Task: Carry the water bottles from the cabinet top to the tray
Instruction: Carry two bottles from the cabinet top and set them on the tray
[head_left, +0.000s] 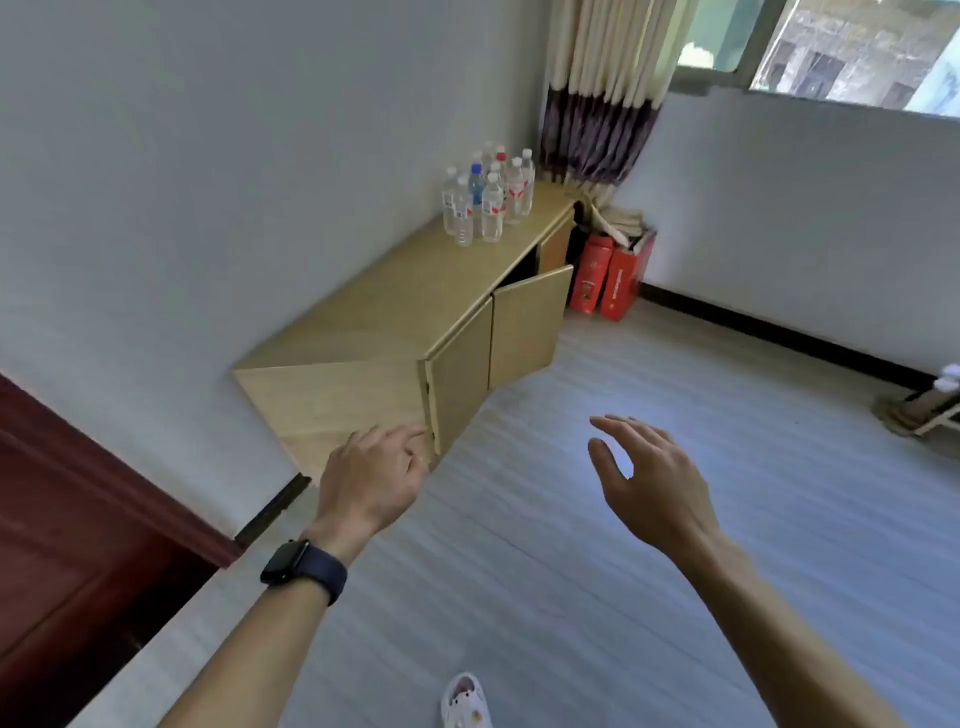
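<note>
Several clear water bottles (488, 195) with white, blue and red caps stand clustered at the far end of a low light-wood cabinet top (395, 301) against the left wall. My left hand (371, 475), with a dark watch on the wrist, hovers in front of the cabinet's near end, fingers loosely curled and holding nothing. To its right, over the floor, my right hand (649, 480) is held out with its fingers spread and empty. Both hands are far short of the bottles. No tray is in view.
One cabinet door (527, 327) stands ajar into the room. Red boxes (610, 275) sit in the corner under a curtain (602, 88). A dark red door (78, 545) is at the left. Grey floor (623, 597) lies ahead; an object (919, 410) lies at the right wall.
</note>
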